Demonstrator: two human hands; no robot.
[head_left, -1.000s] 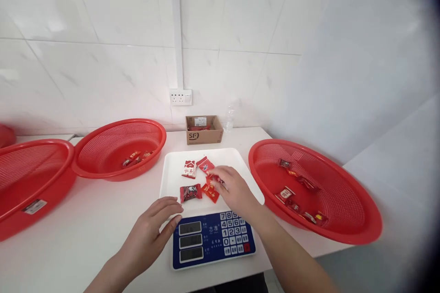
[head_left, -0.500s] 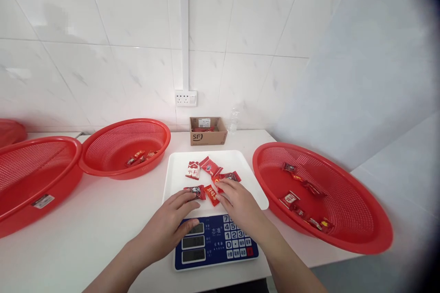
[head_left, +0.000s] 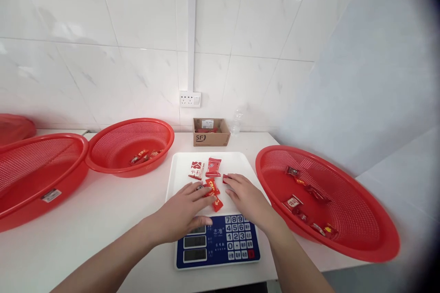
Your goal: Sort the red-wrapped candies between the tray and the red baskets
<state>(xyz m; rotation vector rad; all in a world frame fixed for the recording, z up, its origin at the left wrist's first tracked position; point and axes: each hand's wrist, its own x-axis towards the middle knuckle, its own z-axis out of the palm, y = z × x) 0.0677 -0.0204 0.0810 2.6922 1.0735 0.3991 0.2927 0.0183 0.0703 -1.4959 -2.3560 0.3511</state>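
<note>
Candy packets (head_left: 213, 187) lie in a loose cluster on the white tray (head_left: 178, 165) of the scale, mid-counter.

- **Far left:** sliver of a red basket (head_left: 17, 123), cut off by the frame edge.
- **Left baskets:** the big left basket (head_left: 34, 165) has its rim against the smaller mesh basket (head_left: 130, 142). The smaller one holds a few wrapped sweets (head_left: 142, 155) near its front wall.
- **Counter:** bare counter (head_left: 103, 219) lies open in front of both baskets, down to the near edge.
- **Left hand:** the left hand (head_left: 182, 213) comes in from the lower left and crosses the tray's front edge. It is palm down, fingers spread flat and loose, gripping nothing. Fingertips rest on the red packets at the tray's near middle.
- **Between the hands:** one red packet (head_left: 217, 203) sits close to the tray's front edge.
- **Further back on the tray:** white-and-red packet (head_left: 196, 170) and red pillow packet (head_left: 213, 166), side by side, untouched.
- **Scale:** blue scale panel (head_left: 220, 242) below the hands; its top display is partly hidden by the left hand.
- **Right hand:** the right hand (head_left: 249, 199) is also palm down, fingers straight, clasping nothing. Fingertips rest on a dark red candy (head_left: 226, 177). The tray's right strip and back edge are bare.
- **Back wall:** cardboard box (head_left: 211, 132) and clear bottle (head_left: 236, 121), well apart from the hands.
- **Right:** a narrow gap of counter, then the wide right basket (head_left: 357, 210). Scattered candies (head_left: 292, 201) lie on its left half and the mesh beyond them is open.
</note>
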